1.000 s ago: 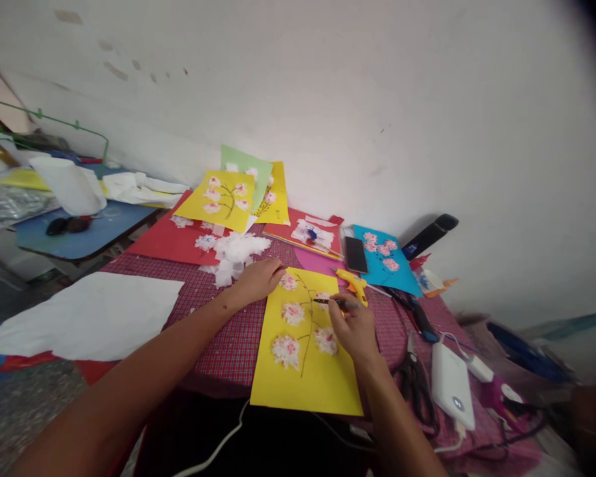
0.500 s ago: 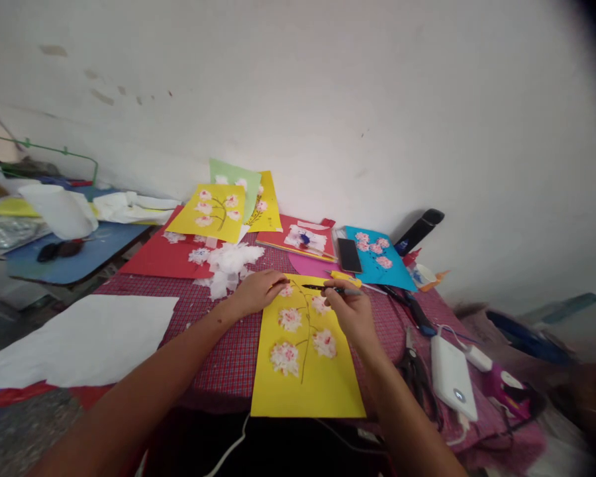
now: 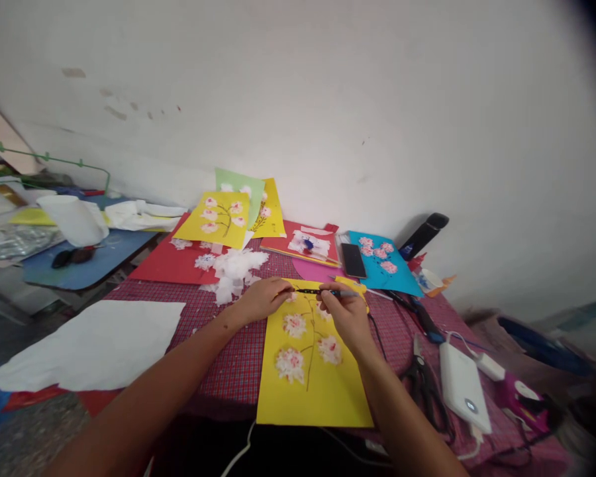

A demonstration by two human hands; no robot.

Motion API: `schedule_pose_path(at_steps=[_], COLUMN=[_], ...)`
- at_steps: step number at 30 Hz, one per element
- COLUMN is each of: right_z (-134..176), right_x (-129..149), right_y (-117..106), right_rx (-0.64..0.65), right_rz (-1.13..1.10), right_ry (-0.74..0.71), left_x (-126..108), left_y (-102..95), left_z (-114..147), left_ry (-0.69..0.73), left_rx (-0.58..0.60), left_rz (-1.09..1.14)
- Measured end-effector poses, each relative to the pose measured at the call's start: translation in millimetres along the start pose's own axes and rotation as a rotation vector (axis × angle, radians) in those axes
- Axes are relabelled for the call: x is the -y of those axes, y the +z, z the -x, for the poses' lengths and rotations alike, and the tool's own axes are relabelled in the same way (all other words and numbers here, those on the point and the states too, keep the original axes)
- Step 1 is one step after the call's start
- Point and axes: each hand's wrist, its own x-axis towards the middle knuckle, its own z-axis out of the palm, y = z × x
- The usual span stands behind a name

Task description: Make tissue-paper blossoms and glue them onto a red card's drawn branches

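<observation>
In my right hand (image 3: 345, 311) is a slim black pen (image 3: 310, 291), gripped between thumb and fingers and lying almost level, its tip to the left. The fingertips of my left hand (image 3: 265, 298) are pinched together at that tip; what they hold, if anything, is too small to make out. Beneath both hands lies a yellow sheet (image 3: 318, 404) with a drawn brown branch (image 3: 310, 358) and several pink-and-white paper flowers (image 3: 290, 365). My hands partly cover the sheet's upper flowers.
White tissue scraps (image 3: 236, 268) lie left of the yellow sheet. Beyond are finished-looking flower pictures (image 3: 218, 218), a phone (image 3: 353, 260) and a blue flower sheet (image 3: 390, 262). Scissors (image 3: 424, 387) and a white power bank (image 3: 461, 384) sit at right, white paper (image 3: 99, 344) at left.
The pen's tip has come leftward to my left fingertips, closing the gap between them. The whole view has shifted slightly, so the table appears a little lower and farther right.
</observation>
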Motion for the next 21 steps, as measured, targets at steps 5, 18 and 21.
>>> schedule_pose_path(at_steps=[5,18,21], right_z=[-2,-31,-34], right_x=[-2,1,3], right_y=[2,8,10], right_rx=[0.028,0.174,0.199], right_rz=[0.047,0.147,0.103], right_ry=[-0.014,-0.040,-0.036], left_x=[0,-7,-7], left_y=[-0.3,-4.2,-4.0], left_z=[1,0,0], left_ry=[0.003,0.054,0.061], left_rx=[0.023,-0.061,-0.104], left_rz=[-0.043,-0.022,-0.020])
